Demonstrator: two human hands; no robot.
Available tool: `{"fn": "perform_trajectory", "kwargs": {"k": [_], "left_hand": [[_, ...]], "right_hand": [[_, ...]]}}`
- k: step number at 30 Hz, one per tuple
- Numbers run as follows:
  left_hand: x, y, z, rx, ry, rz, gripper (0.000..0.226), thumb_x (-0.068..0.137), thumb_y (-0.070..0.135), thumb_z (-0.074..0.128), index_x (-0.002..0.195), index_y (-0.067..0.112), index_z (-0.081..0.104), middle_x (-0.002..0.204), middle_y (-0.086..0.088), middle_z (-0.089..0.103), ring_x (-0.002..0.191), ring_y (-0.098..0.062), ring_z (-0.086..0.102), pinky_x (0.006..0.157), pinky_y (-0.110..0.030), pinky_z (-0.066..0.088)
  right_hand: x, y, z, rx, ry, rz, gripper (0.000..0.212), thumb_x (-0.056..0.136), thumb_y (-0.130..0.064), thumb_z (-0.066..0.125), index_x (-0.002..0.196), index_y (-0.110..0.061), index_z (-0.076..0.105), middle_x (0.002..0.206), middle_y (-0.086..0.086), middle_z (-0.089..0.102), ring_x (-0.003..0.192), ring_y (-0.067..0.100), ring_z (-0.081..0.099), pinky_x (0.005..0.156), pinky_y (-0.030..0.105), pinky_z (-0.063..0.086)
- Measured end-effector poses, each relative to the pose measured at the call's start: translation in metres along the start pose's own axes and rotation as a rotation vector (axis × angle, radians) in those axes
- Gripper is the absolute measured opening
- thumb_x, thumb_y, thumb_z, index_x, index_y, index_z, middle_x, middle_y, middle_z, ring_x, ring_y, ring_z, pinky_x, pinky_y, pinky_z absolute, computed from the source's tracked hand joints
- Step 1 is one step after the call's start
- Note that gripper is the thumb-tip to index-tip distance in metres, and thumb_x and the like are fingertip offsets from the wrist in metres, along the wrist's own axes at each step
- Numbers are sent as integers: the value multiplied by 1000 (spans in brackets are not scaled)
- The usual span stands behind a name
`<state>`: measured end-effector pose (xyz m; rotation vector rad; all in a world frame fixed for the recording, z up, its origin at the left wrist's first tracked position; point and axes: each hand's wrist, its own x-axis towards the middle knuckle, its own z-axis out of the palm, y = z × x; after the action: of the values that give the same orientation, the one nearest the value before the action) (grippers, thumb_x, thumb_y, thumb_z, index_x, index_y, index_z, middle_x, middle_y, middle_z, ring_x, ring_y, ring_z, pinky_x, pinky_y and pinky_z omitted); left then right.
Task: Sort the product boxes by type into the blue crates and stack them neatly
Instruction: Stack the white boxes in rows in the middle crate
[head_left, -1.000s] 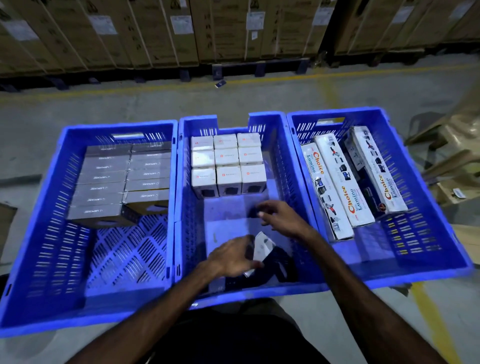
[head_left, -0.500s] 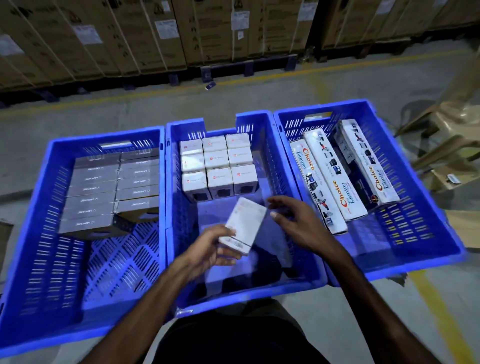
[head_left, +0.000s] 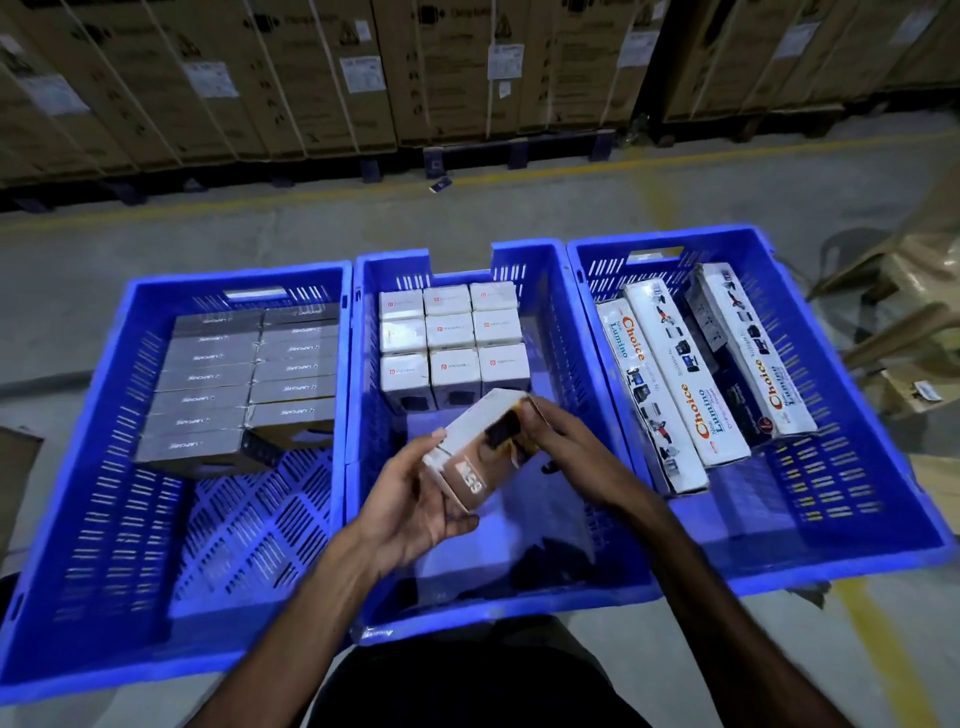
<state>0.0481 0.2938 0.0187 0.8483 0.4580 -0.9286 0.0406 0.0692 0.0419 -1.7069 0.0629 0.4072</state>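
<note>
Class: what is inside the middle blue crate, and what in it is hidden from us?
The middle crate holds small white boxes in a three-by-three block at its far end. Whether more lie beneath them is hidden, and the box held by both hands covers part of the floor.

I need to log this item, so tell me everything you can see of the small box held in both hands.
The small box is a white carton, apparently cardboard, with a brownish printed face showing a dark product picture and large white characters, blurred. It is tilted, raised above the floor of the middle blue crate, just in front of the stacked white boxes. The left hand holds its near end from below; the right hand pinches its far end.
</note>
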Motion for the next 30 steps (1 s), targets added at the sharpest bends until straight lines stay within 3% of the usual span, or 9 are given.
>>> {"fn": "perform_trajectory", "kwargs": {"k": [4,9,14,18,20,24,26,28,30], "left_hand": [[0,1,-3,-174,-63,-143,59,86,57,58,115,6,65,72,-10,52,50,-19,39,59,-29,38],[-5,2,-8,-164,-76,-292,62,88,63,51,110,7,68,64,-4,42,40,-11,33,37,-16,35],[-12,7,-6,59,46,-294,68,87,71,45,94,8,71,56,-3,36,36,-9,26,39,-13,26],[-24,21,2,464,239,-101,90,85,90,33,97,7,64,59,-12,47,36,-15,32,43,-19,31],[-31,31,5,706,343,94,84,83,90,37,99,14,67,59,-11,57,37,-19,43,43,-25,40],[-37,48,2,1058,366,444,67,81,76,67,139,45,51,98,1,67,71,-24,70,51,-36,55],[-32,54,-2,1388,373,509,73,76,78,68,140,51,46,115,13,57,101,-16,65,75,-40,58],[-28,61,-5,1563,428,538,78,70,78,66,140,48,47,113,15,46,105,-12,56,87,-40,54],[-23,67,-10,1655,459,581,76,69,72,71,137,43,52,109,10,41,100,-16,57,82,-42,54]], "right_hand": [[-2,1,-3,-228,-27,-130,80,85,-67,69,153,-52,32,152,-28,36,140,1,44,111,27,42],[8,7,-7,-407,-192,-206,86,86,-42,82,153,-54,30,163,-15,25,149,13,35,117,50,41],[23,17,-12,-515,-183,-134,85,86,-36,81,155,-48,33,139,-9,44,120,9,53,100,32,47],[25,21,-10,-401,-224,-46,54,93,-28,77,142,-24,54,125,-8,58,111,10,62,91,25,49],[24,26,-6,-288,-203,10,45,95,-28,74,137,-21,57,128,-9,65,113,3,65,92,24,52],[25,39,4,-229,-146,17,54,92,-37,77,139,-20,59,133,-5,67,118,14,67,98,39,57],[27,37,12,-175,-132,18,46,93,-26,78,135,-21,61,132,-3,69,118,16,68,99,37,57],[28,35,20,-155,-112,22,47,92,-21,79,134,-28,59,133,-2,68,121,19,67,101,37,56],[30,37,25,-203,-107,10,64,92,-25,78,149,-26,49,147,-1,56,132,21,58,108,40,51]]}}
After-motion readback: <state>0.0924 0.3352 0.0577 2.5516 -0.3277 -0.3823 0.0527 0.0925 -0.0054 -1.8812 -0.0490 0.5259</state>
